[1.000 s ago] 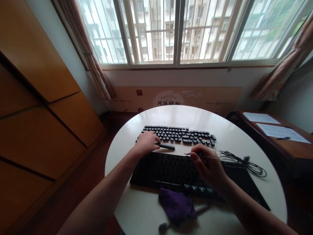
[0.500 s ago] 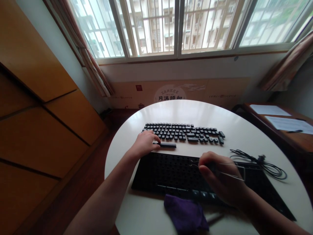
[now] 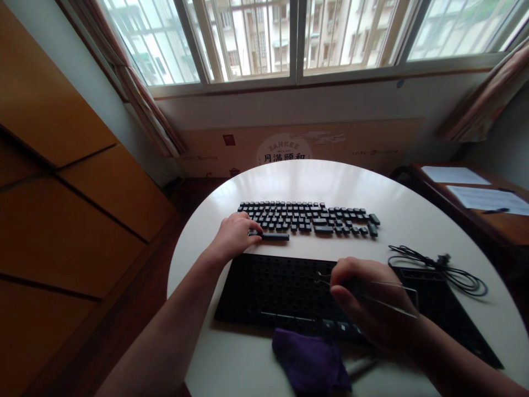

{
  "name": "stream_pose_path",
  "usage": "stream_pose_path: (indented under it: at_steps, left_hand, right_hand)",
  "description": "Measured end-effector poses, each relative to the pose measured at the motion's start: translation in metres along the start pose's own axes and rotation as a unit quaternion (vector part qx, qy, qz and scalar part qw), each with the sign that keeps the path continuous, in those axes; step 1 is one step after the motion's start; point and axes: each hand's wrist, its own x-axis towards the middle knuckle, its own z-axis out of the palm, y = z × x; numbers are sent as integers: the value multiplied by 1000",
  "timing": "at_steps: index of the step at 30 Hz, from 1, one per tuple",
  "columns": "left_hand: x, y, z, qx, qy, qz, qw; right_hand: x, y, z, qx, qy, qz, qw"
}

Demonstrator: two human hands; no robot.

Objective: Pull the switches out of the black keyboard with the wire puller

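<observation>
Daylight from the barred window point(image 3: 252, 41) falls across a round white worktop point(image 3: 314, 181), where I see rows of small black keycaps point(image 3: 289, 212) laid out beyond a dark keyboard base point(image 3: 268, 284). Just this side of those rows is a long black keycap point(image 3: 276, 237), and the left hand point(image 3: 232, 234) has thumb and fingers drawn in about its left end, the rest sticking out to the right; I can't tell whether it is lifted at all. It looks like light, stiff plastic, smooth enough to skid on that glossy surface, so I'd pinch it across its long edges near the middle, sparing any clips underneath. Over the base, the right hand point(image 3: 367, 289) is curled tight round a wire puller point(image 3: 407, 314), hooked tips poking out past the thumb. Its thin wire seems springy and bendable, so the hidden grip part is the place to hold. Nearest me lies a soft purple cloth point(image 3: 308, 361).
</observation>
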Motion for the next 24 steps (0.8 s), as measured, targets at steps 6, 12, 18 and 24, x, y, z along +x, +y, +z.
stream_pose_path:
  at_steps: [6,12,18,24]
  left_hand:
    - [1,-1,2,-1,11,-4,1000]
    - [2,1,2,-1,13,-7,1000]
    - [2,1,2,-8,15,-8,1000]
    - [2,0,3,-16,12,-7,1000]
  right_hand:
    - [0,-3,-1,-10,3,-8,1000]
    - [-1,-3,-1,-5,3,-2,1000]
    - [0,-4,0,-5,4,1,1000]
    - [-3,-2,-2,-6,11,5,1000]
